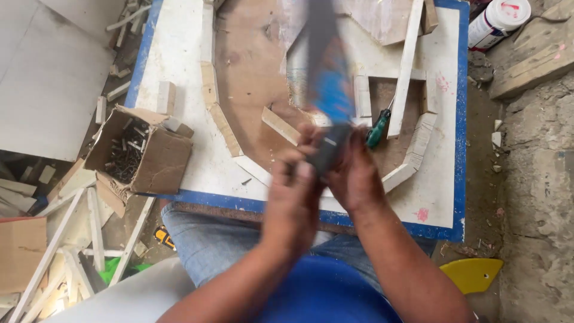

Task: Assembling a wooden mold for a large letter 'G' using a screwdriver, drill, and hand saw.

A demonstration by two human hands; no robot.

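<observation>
Blurred dark-handled tool with a blue and grey blade stands upright over the white, blue-edged worktop, both hands clasped around its handle; short white wooden strips already edge the brown board.

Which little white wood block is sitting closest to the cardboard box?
The short white block just above the cardboard box, on the table's left side. The other white strips lie farther right, around the brown wooden shape.

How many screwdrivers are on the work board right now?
1. A green-handled screwdriver lies on the white work board, just beyond the right hand, beside a long white strip. The hands and the blurred blue tool they hold may hide others.
</observation>
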